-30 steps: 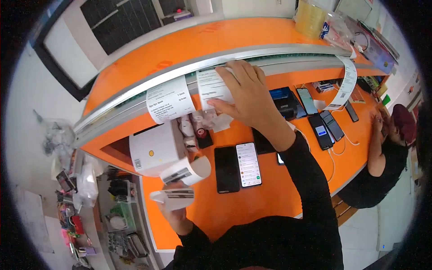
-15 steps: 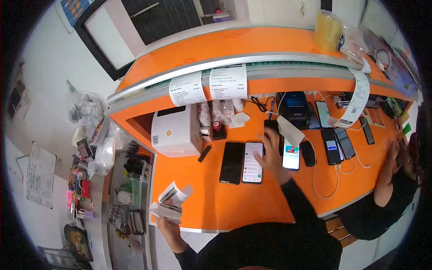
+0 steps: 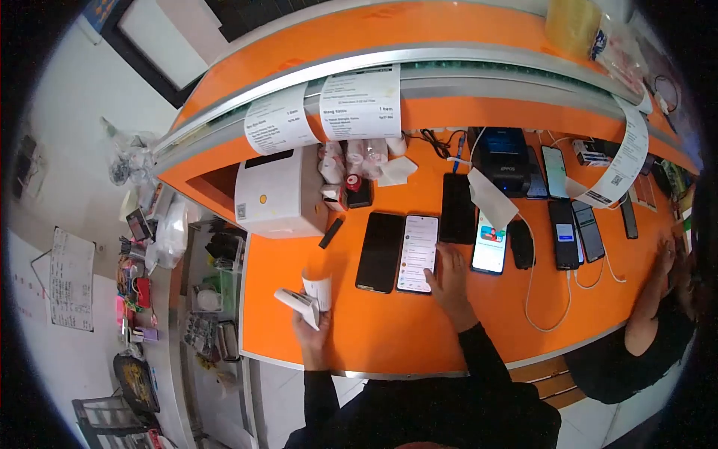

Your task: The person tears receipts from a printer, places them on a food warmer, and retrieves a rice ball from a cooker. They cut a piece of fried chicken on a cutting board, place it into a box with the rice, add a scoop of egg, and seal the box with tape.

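Observation:
Curled white paper slips (image 3: 303, 303) are held in my left hand (image 3: 310, 335), over the left front part of the orange counter (image 3: 374, 337). My right hand (image 3: 451, 284) has its fingers apart and touches or hovers over the lower right edge of a lit phone (image 3: 417, 254) showing a list. A dark phone (image 3: 380, 251) lies just left of that one. Right of my right hand lies another lit phone (image 3: 489, 251), with a white paper (image 3: 490, 196) over its upper end. Behind them is a black phone (image 3: 458, 208).
A white box-shaped device (image 3: 278, 196) stands at the left back, a black printer (image 3: 501, 161) at the back. Printed receipts (image 3: 363, 105) hang from the shelf edge. Several phones with cables lie at the right. A co-worker's arms (image 3: 651, 299) rest at the far right.
My right hand has come down from above the phones to the lit phone's lower right edge. My left hand has moved right and up with the slips. The view has shifted slightly.

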Demonstrator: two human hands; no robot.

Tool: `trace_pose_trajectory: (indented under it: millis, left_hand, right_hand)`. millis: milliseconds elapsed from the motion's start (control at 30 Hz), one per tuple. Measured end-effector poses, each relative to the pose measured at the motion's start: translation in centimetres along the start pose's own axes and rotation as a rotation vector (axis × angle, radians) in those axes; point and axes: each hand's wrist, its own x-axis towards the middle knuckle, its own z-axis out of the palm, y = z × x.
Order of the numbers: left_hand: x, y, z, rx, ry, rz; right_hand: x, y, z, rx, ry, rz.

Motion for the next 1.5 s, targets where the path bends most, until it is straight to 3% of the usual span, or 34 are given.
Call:
trace_pose_trajectory:
  millis: [167,267,300,433,500,633,1033,1133,1233,1333,1400,1467,1500]
  left_hand:
    - [2.1,0.7,-0.6,0.013,-0.069,-0.029]
    - [2.5,1.1,-1.8,0.006,-0.287,-0.165]
    - [1.9,0.7,-0.3,-0.071,-0.194,-0.132]
    - [2.5,0.7,-1.0,0.066,-0.136,-0.118]
    - [2.5,0.7,-0.9,0.033,-0.111,-0.113]
    - [2.3,0.7,-0.2,0.076,-0.071,-0.104]
    - [2.7,1.5,-0.9,0.094,-0.145,-0.255]
    - [2.7,1.4,-0.7,0.100,-0.095,-0.228]
    - [3.0,1.7,-1.0,0.078,-0.173,-0.270]
    - [2.9,1.8,-1.0,0.059,-0.142,-0.276]
    - [3.0,1.8,-1.6,0.037,-0.211,-0.304]
    - [3.5,1.9,-3.1,0.108,-0.159,-0.264]
    - [3.8,2.0,-4.2,0.017,-0.237,-0.350]
  right_hand:
    - [-0.1,1.7,0.8,0.237,0.096,0.035]
    - [0.1,2.3,0.4,0.272,0.055,0.031]
    - [0.1,2.3,0.3,0.255,0.028,-0.001]
    - [0.1,1.8,0.1,0.212,-0.017,0.042]
    - [0.1,1.9,0.4,0.031,-0.008,-0.013]
    - [0.1,1.5,0.4,0.057,-0.009,0.009]
    - [-0.6,2.4,0.7,0.006,-0.039,0.020]
    - [-0.3,1.8,0.1,-0.051,-0.122,-0.009]
    - [0.0,1.4,-0.1,-0.104,-0.194,-0.062]
    - [0.4,0.9,-0.2,-0.131,-0.175,-0.077]
    - [0.4,1.1,0.0,0.008,-0.023,-0.035]
    - [0.2,1.5,0.5,0.083,0.060,-0.033]
    - [-0.1,1.7,0.7,0.153,0.143,-0.010]
